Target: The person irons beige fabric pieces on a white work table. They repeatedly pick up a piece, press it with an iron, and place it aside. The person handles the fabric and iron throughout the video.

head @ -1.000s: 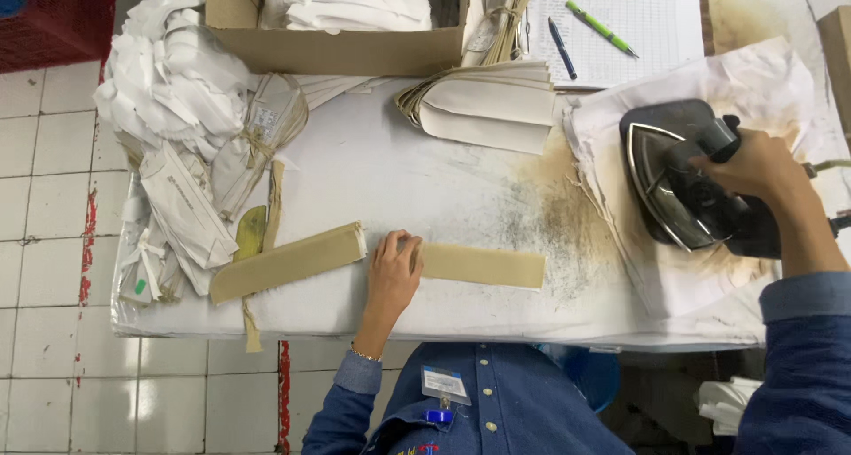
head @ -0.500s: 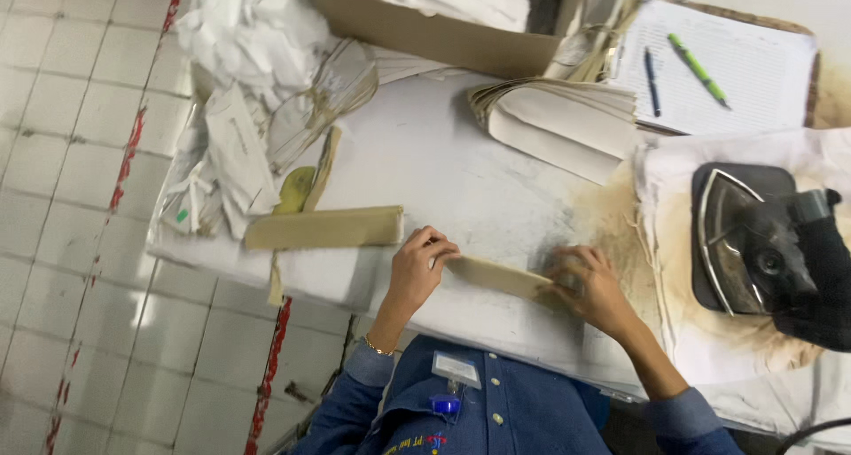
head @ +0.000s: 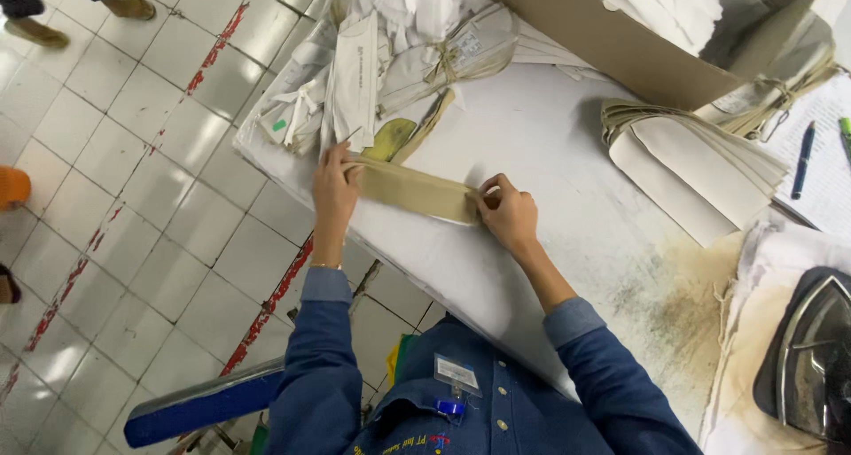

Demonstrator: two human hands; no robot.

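Pinching one folded tan fabric strip (head: pixel 415 190) at both ends, left hand (head: pixel 334 189) and right hand (head: pixel 507 210) fingers closing on it, pressing it flat near the white tabletop (head: pixel 550 154) edge; lying beside one stack of pale pieces (head: pixel 691 158), one iron (head: pixel 811 357).

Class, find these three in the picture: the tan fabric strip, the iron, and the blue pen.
Tan fabric strip (head: pixel 415 190), head view, middle of the strip between the hands.
Iron (head: pixel 814 359), head view, its dark body.
Blue pen (head: pixel 802 160), head view, mid barrel.
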